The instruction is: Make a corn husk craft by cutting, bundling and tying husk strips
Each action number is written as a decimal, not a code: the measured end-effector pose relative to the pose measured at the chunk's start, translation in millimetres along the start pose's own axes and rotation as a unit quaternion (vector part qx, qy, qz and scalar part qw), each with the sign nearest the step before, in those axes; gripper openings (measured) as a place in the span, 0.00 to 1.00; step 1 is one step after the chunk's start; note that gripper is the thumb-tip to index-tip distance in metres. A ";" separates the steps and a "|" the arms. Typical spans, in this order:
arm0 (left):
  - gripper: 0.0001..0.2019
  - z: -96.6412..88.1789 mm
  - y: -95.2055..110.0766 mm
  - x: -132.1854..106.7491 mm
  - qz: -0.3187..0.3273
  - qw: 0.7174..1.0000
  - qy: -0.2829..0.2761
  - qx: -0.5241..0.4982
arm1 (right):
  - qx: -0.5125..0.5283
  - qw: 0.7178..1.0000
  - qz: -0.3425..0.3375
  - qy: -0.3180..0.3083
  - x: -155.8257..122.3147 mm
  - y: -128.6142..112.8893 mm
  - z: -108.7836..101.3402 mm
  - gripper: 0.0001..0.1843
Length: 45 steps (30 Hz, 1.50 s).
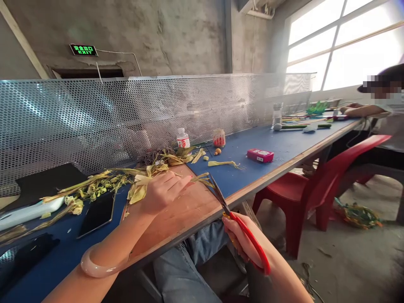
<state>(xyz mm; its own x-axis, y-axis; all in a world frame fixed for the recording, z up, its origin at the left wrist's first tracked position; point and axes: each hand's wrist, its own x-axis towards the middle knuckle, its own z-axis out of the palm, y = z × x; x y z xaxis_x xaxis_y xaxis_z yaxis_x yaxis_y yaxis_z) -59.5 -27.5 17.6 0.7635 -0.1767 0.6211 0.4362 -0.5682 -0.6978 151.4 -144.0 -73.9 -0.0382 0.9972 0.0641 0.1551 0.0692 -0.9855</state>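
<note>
The right hand (241, 235) grips red-handled scissors (225, 205) at the brown board's (186, 214) right edge, their long axis slanting forward and left toward dried strips (203, 180). The left hand (166, 189), fingers curled above the board, clasps those rightward-pointing strips; beyond lie husks (173, 159), a bottle (183, 139) and a perforated screen (142, 109).

Gleams as smooth metal in the blades (220, 194) of the scissors (226, 208). Looks rough and papery in the dried leaves (138, 192) at left, smooth in the near board (189, 206), shiny in the far perforated-metal screen (158, 105).
</note>
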 end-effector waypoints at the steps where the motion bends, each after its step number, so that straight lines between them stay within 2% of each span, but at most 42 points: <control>1: 0.13 0.5 -0.1 -0.8 -0.002 1.000 0.000 0.002 | 0.001 1.000 -0.002 -0.002 -0.4 -0.5 0.0 0.19; 7: 0.14 1.2 0.3 -1.6 -0.008 1.000 -0.006 -0.002 | 0.001 1.000 -0.025 0.007 -2.8 -1.0 0.5 0.20; 18: 0.15 2.7 -0.4 -2.2 -0.008 1.000 0.005 -0.006 | -0.041 0.999 -0.025 -0.007 -2.8 -2.0 -2.5 0.20; 22: 0.14 2.5 -0.7 -2.1 -0.005 1.000 0.004 -0.004 | -0.061 0.998 -0.016 0.010 -1.5 -1.4 -2.4 0.20; 35: 0.13 0.8 -0.6 1.0 0.003 1.000 0.006 0.005 | -0.063 0.998 0.029 0.008 -5.3 -4.4 -1.4 0.22; 39: 0.13 1.4 -1.8 -1.5 0.001 1.000 -0.005 0.011 | -0.055 0.998 0.004 0.012 -5.3 -1.3 -3.0 0.23; 45: 0.14 2.0 -3.6 -3.0 -0.005 1.000 0.005 0.013 | 0.011 0.999 0.030 0.006 3.7 13.0 -5.2 0.20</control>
<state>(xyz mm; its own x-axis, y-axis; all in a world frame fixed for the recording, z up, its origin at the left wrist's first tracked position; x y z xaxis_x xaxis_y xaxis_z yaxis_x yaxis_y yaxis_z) -62.4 -23.3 17.5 0.7547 -0.1793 0.6311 0.4554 -0.5492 -0.7007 158.4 -139.2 -85.7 -0.0177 0.9998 0.0061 0.1344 0.0085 -0.9909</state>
